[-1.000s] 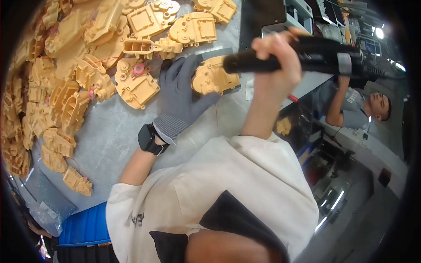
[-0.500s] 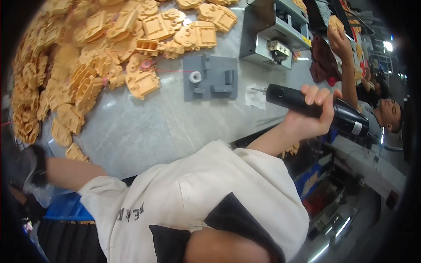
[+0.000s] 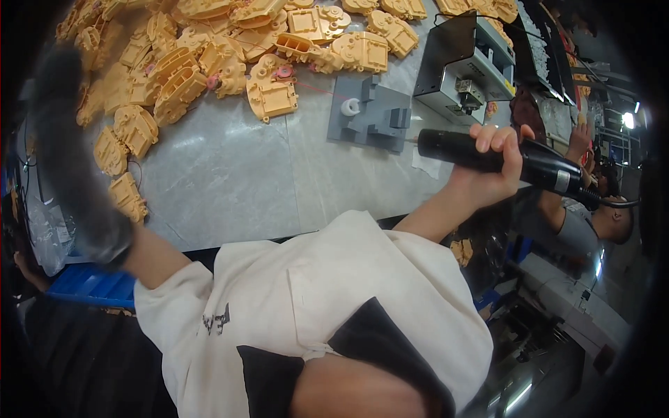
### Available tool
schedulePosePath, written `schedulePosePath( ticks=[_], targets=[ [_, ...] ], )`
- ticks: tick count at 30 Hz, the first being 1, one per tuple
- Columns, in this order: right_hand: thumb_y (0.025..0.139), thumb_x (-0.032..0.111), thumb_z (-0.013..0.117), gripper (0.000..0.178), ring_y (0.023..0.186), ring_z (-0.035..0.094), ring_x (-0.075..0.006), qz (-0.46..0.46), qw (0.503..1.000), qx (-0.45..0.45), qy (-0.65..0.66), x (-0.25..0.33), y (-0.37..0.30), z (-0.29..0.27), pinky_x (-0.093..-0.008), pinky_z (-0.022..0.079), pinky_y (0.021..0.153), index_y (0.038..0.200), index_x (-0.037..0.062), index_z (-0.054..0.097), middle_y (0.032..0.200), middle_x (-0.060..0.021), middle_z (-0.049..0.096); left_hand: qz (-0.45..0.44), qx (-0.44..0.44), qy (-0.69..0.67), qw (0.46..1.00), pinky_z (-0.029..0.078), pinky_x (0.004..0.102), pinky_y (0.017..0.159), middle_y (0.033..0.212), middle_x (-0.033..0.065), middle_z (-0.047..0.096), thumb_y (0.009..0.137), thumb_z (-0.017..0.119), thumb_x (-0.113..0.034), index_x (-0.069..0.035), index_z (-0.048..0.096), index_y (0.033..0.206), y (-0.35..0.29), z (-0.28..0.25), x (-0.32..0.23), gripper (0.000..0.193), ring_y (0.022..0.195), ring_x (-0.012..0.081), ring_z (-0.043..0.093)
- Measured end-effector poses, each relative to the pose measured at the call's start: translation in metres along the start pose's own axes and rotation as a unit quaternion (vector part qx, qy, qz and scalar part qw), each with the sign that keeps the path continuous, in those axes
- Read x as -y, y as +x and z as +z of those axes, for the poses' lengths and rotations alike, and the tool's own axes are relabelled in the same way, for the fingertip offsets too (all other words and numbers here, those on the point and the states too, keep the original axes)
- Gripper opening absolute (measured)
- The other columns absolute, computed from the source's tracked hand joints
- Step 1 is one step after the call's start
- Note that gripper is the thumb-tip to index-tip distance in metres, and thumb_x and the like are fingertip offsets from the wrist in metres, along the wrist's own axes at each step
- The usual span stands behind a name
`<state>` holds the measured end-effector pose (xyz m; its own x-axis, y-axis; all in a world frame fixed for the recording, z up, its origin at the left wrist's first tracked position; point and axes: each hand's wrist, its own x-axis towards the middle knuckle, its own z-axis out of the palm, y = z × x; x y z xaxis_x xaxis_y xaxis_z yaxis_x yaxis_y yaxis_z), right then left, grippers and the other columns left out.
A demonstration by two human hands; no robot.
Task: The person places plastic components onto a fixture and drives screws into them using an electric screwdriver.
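Note:
My right hand (image 3: 493, 161) is closed round a black electric screwdriver (image 3: 460, 149), held level with its bit pointing left. The bit's tip is near the right side of a grey fixture block (image 3: 348, 132), which has raised posts and a white ring-shaped piece (image 3: 350, 106) on it. At the far left my left hand (image 3: 59, 83), in dark covering and smeared by motion, reaches up beside a heap of yellow-orange plastic housings (image 3: 178, 76); its fingers cannot be made out. A single housing (image 3: 272, 94) with a pink-red part and thin red wire lies left of the fixture.
A metal box-shaped machine (image 3: 453, 70) stands right of the fixture. White paper (image 3: 426, 164) lies under the screwdriver. A blue crate (image 3: 90, 284) sits below the table's left edge. Another person (image 3: 582, 223) works at the far right.
My left arm has swung up from the lower left towards the heap. My right hand keeps the screwdriver, its bit now closer to the fixture. The whole view has shifted somewhat.

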<state>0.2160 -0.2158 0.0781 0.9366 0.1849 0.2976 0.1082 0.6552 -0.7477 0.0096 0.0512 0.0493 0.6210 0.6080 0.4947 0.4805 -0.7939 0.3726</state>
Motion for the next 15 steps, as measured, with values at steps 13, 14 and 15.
schedulePosePath(
  ticks=[13, 14, 15],
  targets=[
    [0.072, -0.005, 0.054, 0.040, 0.051, 0.048, -0.0151, -0.187, 0.956, -0.105, -0.202, -0.026, -0.004, -0.046, -0.0300, 0.044, 0.059, 0.107, 0.0009, 0.038, 0.062, -0.0073, 0.051, 0.208, 0.120, 0.013, 0.971, 0.011, 0.0546, 0.107, 0.110, 0.0035, 0.052, 0.059, 0.072, -0.017, -0.025, 0.058, 0.107, -0.019, 0.109, -0.014, 0.051, 0.110, 0.0258, 0.044],
    [0.072, -0.004, 0.054, 0.039, 0.052, 0.048, -0.0154, -0.189, 0.950, -0.102, -0.227, -0.030, -0.005, -0.049, -0.0315, 0.044, 0.059, 0.108, 0.0017, 0.040, 0.065, -0.0072, 0.050, 0.198, 0.094, -0.012, 0.976, 0.012, 0.0548, 0.107, 0.109, 0.0023, 0.053, 0.059, 0.072, -0.017, -0.026, 0.058, 0.107, -0.022, 0.107, -0.021, 0.051, 0.112, 0.0250, 0.043],
    [0.072, -0.004, 0.053, 0.039, 0.053, 0.048, -0.0158, -0.190, 0.944, -0.099, -0.253, -0.036, -0.004, -0.050, -0.0329, 0.043, 0.059, 0.109, 0.0026, 0.042, 0.067, -0.0071, 0.050, 0.187, 0.069, -0.037, 0.979, 0.014, 0.0551, 0.107, 0.108, 0.0011, 0.055, 0.059, 0.072, -0.017, -0.026, 0.057, 0.107, -0.022, 0.107, -0.026, 0.051, 0.114, 0.0242, 0.042]
  ],
)
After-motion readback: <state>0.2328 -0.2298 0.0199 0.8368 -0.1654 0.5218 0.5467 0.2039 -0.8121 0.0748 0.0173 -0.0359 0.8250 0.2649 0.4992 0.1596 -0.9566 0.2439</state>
